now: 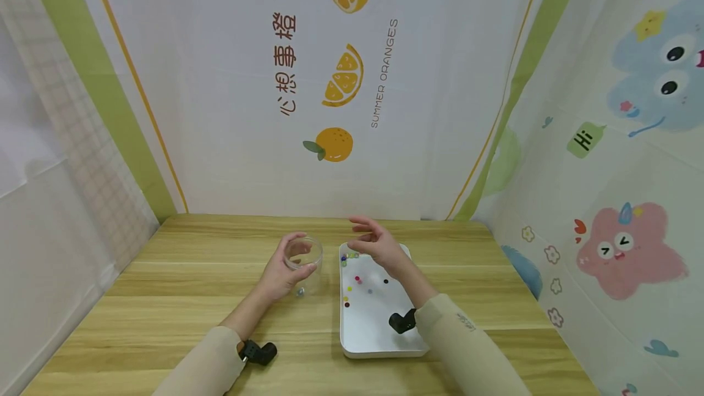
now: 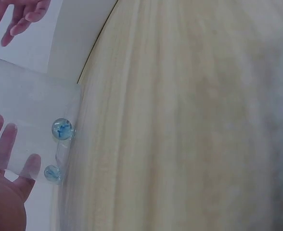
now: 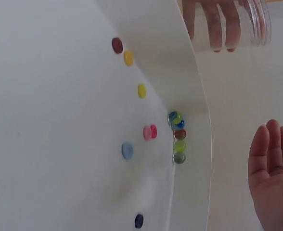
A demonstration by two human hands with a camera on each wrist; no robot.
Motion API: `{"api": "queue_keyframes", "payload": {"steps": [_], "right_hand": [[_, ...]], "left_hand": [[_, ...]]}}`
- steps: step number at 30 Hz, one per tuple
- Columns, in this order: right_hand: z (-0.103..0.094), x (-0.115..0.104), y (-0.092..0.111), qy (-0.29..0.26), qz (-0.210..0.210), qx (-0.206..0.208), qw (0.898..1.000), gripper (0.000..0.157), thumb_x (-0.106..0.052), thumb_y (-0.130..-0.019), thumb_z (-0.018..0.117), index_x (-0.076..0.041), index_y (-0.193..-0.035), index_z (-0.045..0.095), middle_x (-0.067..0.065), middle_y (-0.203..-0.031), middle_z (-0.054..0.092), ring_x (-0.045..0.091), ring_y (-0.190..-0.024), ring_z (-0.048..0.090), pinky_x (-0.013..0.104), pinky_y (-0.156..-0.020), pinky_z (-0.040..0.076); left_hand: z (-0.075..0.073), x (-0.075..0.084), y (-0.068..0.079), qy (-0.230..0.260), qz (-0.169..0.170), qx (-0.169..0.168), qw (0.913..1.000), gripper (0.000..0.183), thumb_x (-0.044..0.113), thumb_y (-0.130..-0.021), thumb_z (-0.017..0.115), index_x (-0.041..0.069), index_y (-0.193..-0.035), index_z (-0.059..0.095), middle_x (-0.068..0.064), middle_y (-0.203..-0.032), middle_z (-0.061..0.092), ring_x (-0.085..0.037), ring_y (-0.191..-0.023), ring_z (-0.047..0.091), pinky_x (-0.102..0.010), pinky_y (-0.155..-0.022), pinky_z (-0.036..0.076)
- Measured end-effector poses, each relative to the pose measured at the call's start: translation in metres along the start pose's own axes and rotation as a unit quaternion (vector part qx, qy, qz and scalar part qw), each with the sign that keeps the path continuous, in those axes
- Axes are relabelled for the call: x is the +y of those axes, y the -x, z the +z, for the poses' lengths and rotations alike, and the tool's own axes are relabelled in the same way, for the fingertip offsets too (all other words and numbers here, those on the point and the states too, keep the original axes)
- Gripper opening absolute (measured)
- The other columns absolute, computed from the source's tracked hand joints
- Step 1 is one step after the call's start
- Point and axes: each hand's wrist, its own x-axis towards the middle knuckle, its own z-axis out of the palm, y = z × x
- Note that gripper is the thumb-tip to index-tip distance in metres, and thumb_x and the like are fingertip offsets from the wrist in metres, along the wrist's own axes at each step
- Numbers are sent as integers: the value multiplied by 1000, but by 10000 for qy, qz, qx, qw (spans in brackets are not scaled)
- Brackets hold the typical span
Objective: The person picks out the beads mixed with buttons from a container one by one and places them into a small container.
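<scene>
My left hand grips a clear plastic jar that stands on the left side of the table, fingers and thumb curled round its upper part. Low inside it, two clear glass marbles with blue swirls show in the left wrist view. My right hand is raised over the far end of a white tray, its fingers extended and holding nothing. Several coloured marbles cluster along the tray's far wall. Small flat round pieces, such as a light blue one, lie scattered on its floor.
The wooden table runs back to a white curtain printed with oranges. Another printed cloth hangs on the right. The tray's raised rim lies just right of the jar.
</scene>
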Motion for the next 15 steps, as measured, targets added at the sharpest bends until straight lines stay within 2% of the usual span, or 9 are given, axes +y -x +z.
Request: {"api": "queue_keyframes", "payload": {"steps": [8,15], "right_hand": [[-17,8,6,163,48,221,9996,62,-17,-100,80,-26,-157,57,12,-160,55,37,-142,59,53,-117,53],[-28,8,12,372,94,318,9988,64,-17,-100,80,-24,-159,55,15,-163,53,40,-144,57,56,-116,53]], "left_hand": [[0,1,0,6,-10,-5,10000,76,-1,-93,81,6,-157,40,-39,-147,58,-49,-140,55,-68,-118,42],[0,0,0,16,18,11,10000,76,-2,-93,81,5,-157,40,-39,-146,58,-48,-139,56,-68,-117,42]]}}
